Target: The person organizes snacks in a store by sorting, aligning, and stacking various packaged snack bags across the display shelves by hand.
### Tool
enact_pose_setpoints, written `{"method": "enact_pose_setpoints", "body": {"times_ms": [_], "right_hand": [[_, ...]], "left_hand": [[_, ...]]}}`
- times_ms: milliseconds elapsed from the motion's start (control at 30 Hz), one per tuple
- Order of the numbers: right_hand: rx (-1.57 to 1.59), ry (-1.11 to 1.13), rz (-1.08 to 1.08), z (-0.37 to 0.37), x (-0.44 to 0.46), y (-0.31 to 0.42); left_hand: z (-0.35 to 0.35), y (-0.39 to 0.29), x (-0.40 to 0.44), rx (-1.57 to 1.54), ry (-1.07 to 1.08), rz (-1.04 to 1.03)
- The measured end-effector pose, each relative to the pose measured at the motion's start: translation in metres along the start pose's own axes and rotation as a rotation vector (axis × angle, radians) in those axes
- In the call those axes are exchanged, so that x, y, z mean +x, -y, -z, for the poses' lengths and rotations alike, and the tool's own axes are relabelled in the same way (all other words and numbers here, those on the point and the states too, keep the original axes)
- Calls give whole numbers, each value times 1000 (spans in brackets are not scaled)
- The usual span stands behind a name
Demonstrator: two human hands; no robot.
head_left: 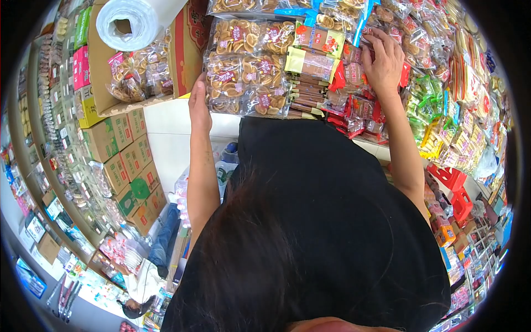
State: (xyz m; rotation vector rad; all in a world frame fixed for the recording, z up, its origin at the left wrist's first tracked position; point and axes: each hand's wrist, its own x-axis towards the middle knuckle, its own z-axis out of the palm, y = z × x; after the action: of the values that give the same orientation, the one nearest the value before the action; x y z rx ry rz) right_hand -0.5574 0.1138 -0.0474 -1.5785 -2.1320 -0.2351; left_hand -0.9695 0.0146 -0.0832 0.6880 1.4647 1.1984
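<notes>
Clear bags of round, curled snacks [225,77] with purple labels lie in rows in front of me. My left hand [199,105] rests along their left edge, its fingers stretched out. My right hand [384,62] lies over the red-and-brown snack packets [354,73], with its fingers apart and slightly bent. What its fingertips touch is partly hidden. Between my hands are a yellow-edged packet [313,64] and a stack of thin brown packets [307,95]. A blue strip [360,23] of packaging sits just above my right hand.
At the left stands an open carton [180,52] holding snack bags, with a roll of clear plastic bags [126,25] above it. Stacked boxes [130,166] and shelves line the left. More packets [437,119] and a red stool [456,191] are at right. Another person [142,285] is lower left.
</notes>
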Motion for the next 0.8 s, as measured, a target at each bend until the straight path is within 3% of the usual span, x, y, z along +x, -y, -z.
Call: {"method": "enact_pose_setpoints", "body": {"times_ms": [800], "right_hand": [[-17, -20, 6, 2, 0, 2]], "left_hand": [[-1, -1, -2, -40, 2, -10]]}}
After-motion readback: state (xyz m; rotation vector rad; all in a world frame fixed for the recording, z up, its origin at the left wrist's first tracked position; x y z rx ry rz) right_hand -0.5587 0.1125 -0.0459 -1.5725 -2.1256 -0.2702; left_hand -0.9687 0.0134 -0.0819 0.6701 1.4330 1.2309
